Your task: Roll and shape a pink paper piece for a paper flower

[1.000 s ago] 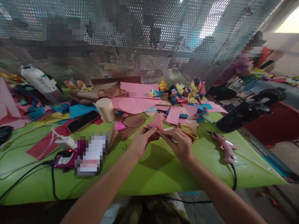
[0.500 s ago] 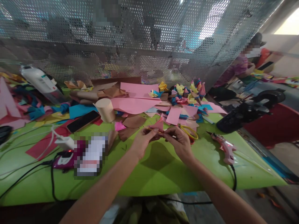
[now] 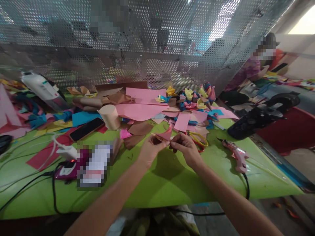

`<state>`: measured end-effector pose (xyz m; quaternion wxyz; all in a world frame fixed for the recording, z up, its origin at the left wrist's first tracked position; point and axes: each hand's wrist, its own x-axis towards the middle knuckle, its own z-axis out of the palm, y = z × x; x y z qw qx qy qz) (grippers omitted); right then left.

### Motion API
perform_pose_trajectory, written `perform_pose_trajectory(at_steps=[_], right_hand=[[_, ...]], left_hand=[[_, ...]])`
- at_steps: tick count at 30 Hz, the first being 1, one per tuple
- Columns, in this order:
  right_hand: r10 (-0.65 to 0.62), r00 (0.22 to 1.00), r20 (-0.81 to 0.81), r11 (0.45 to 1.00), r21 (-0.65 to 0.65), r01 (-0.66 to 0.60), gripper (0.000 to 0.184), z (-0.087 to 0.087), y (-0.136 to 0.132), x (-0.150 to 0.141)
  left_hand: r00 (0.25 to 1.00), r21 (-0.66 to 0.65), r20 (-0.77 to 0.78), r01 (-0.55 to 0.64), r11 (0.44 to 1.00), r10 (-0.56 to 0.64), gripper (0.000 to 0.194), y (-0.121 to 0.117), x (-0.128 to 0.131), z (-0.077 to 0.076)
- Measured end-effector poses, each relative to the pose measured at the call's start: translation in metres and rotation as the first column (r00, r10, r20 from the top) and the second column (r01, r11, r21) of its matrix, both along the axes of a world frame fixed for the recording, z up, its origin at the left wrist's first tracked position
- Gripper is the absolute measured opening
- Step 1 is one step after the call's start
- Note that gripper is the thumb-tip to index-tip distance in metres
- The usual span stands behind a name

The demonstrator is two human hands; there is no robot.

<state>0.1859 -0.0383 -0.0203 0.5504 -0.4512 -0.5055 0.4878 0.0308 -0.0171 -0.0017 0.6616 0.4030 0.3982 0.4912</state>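
Above the middle of the green table, my left hand [image 3: 152, 149] is closed around a small pink and brown paper piece [image 3: 165, 134]. The paper's pink part stands up past my thumb, and its lower part is hidden by my fingers. My right hand [image 3: 185, 146] is closed in a pinch at the paper's right edge, thumb against fingers. Just behind that hand lie yellow-handled scissors [image 3: 200, 139], partly covered. A pink hot glue gun [image 3: 238, 156] rests on the table to the right of my right hand.
Coloured paper sheets [image 3: 139, 111] and crumpled paper flowers [image 3: 194, 98] spread along the back. On the left are a paper cup [image 3: 109, 117], a dark phone [image 3: 86, 129], a lit phone [image 3: 95, 165], a power strip [image 3: 65, 170] and cables. A dark bottle [image 3: 242, 126] stands right; beyond sits a person [image 3: 248, 70].
My thumbs have shifted slightly along the paper. The pink part now leans lower and shows more of its side. My right hand's fingers have moved a little.
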Motion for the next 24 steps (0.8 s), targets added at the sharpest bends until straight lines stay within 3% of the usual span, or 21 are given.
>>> perform_pose_trajectory(at_steps=[4,7,9,13,17,24], right_hand=[[0.020,0.999,0.029,1.000,0.021,-0.021,0.030,-0.002,-0.002,-0.003],[-0.060,0.972,0.227,0.986,0.162,0.023,0.022,-0.002,-0.007,-0.005],[-0.183,0.898,0.401,0.943,0.329,0.045,0.018,-0.001,-0.009,-0.005],[-0.439,0.677,0.590,0.785,0.619,-0.031,0.015,-0.001,-0.010,-0.004],[-0.541,0.555,0.632,0.712,0.696,-0.098,0.017,-0.001,-0.010,-0.003],[-0.623,0.489,0.611,0.625,0.764,-0.158,0.013,0.005,-0.009,-0.002]], left_hand=[[1.000,0.017,-0.022,-0.016,1.000,0.016,0.030,0.000,0.001,0.002],[0.999,-0.014,0.019,-0.043,0.999,0.043,0.032,0.002,0.001,0.003],[0.997,-0.046,0.047,-0.054,0.997,0.056,0.032,0.003,0.001,0.002],[0.994,-0.081,0.079,-0.071,0.994,0.078,0.029,0.004,-0.001,-0.001],[0.994,-0.123,0.091,-0.057,0.991,0.068,0.031,0.003,0.000,-0.003],[0.989,-0.150,0.114,-0.072,0.986,0.090,0.026,0.000,0.002,-0.003]])
